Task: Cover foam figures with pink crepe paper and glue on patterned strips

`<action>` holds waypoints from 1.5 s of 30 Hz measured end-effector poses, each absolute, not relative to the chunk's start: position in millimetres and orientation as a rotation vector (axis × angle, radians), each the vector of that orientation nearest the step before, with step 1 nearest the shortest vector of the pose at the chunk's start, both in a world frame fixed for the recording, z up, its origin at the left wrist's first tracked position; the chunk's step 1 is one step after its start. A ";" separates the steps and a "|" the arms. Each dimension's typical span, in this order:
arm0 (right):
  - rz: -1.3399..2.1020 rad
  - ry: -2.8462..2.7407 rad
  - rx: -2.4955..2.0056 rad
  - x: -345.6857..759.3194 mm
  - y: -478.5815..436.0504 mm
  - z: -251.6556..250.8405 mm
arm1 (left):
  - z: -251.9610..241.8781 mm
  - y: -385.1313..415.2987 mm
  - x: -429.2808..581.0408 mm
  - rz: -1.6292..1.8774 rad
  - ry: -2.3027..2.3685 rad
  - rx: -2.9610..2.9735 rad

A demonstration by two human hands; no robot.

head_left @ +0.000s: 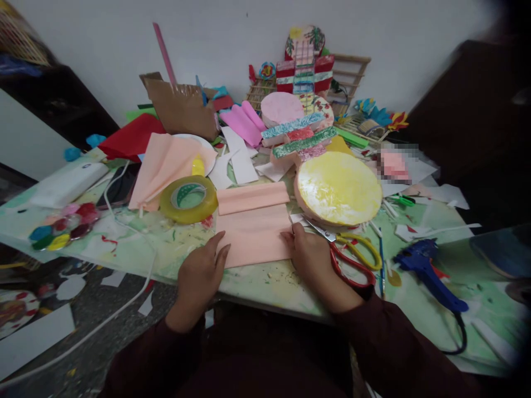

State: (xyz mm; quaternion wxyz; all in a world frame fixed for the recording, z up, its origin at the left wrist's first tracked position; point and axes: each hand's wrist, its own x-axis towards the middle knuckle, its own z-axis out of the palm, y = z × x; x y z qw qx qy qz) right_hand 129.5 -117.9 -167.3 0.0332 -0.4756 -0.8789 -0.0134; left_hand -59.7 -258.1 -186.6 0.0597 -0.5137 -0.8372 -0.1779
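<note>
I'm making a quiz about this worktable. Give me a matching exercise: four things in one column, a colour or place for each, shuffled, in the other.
Things
1. folded paper
2. tape
3. scissors
4. glue gun

Colours and places
A. part red, part yellow
B. blue
C. just left of the folded paper
D. between left hand and right hand

Pairs: 1-D, 2-C, 3-A, 4-B

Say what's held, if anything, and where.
Peach crepe paper, at its side edges: left hand on left, right hand on right; pinched or just touched, unclear.
</note>
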 end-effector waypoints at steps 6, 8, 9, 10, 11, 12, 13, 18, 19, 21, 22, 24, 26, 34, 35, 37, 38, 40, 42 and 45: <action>-0.096 -2.774 -1.449 127.0 -119.4 -166.2 | -189.6 -258.2 -62.2 -0.458 -2.438 -1.654; -0.122 -2.782 -1.445 126.5 -120.2 -167.0 | -188.1 -258.0 -62.4 -0.438 -2.376 -1.692; -0.133 -2.788 -1.442 126.2 -120.7 -167.3 | -186.5 -257.6 -62.1 -0.421 -2.337 -1.692; -0.140 -2.792 -1.437 125.8 -121.2 -167.6 | -184.4 -257.0 -61.7 -0.408 -2.294 -1.675; -0.146 -2.794 -1.431 125.5 -121.6 -167.8 | -182.1 -256.2 -61.4 -0.405 -2.242 -1.660; -0.149 -2.795 -1.427 125.2 -121.8 -167.9 | -179.9 -255.1 -61.2 -0.407 -2.181 -1.669; -0.153 -2.790 -1.425 125.0 -121.8 -167.9 | -178.2 -253.7 -61.6 -0.412 -2.113 -1.721; -0.140 -2.748 -1.319 125.4 -118.4 -167.1 | -178.0 -243.4 -71.7 -0.342 -1.673 -2.407; -0.135 -2.741 -1.297 125.7 -117.5 -167.1 | -177.8 -241.6 -73.7 -0.320 -1.627 -2.481; -0.125 -2.731 -1.287 126.1 -116.3 -167.1 | -174.3 -239.0 -74.0 -0.272 -1.620 -2.537; -0.125 -2.723 -1.294 126.2 -116.1 -167.3 | -170.8 -238.0 -71.5 -0.243 -1.646 -2.537; -0.130 -2.711 -1.297 126.4 -116.5 -167.9 | -161.6 -235.8 -60.5 -0.186 -1.716 -2.522; -0.139 -2.697 -1.290 126.5 -117.3 -168.7 | -153.2 -232.2 -44.1 -0.125 -1.838 -2.478; -0.132 -2.589 -1.242 131.6 -115.9 -169.3 | -172.1 -217.9 -14.8 -0.198 -2.026 -2.169; -0.147 -2.564 -1.207 132.2 -117.5 -169.4 | -177.4 -217.6 -16.8 -0.218 -2.027 -2.143; -0.170 -2.560 -1.028 132.7 -124.7 -170.5 | -185.8 -217.0 -20.8 -0.208 -2.035 -2.126; -0.159 -2.590 -0.895 132.7 -130.1 -171.4 | -188.5 -216.7 -22.4 -0.176 -2.033 -2.145; -0.068 -2.703 -0.642 133.1 -141.8 -173.7 | -190.7 -215.9 -24.1 -0.093 -2.014 -2.205; 0.070 -2.829 -0.560 136.0 -149.8 -175.2 | -189.4 -215.4 -23.6 -0.054 -2.011 -2.225; 0.197 -2.934 -0.655 146.9 -147.5 -175.3 | -184.2 -215.4 -20.5 -0.071 -2.080 -2.169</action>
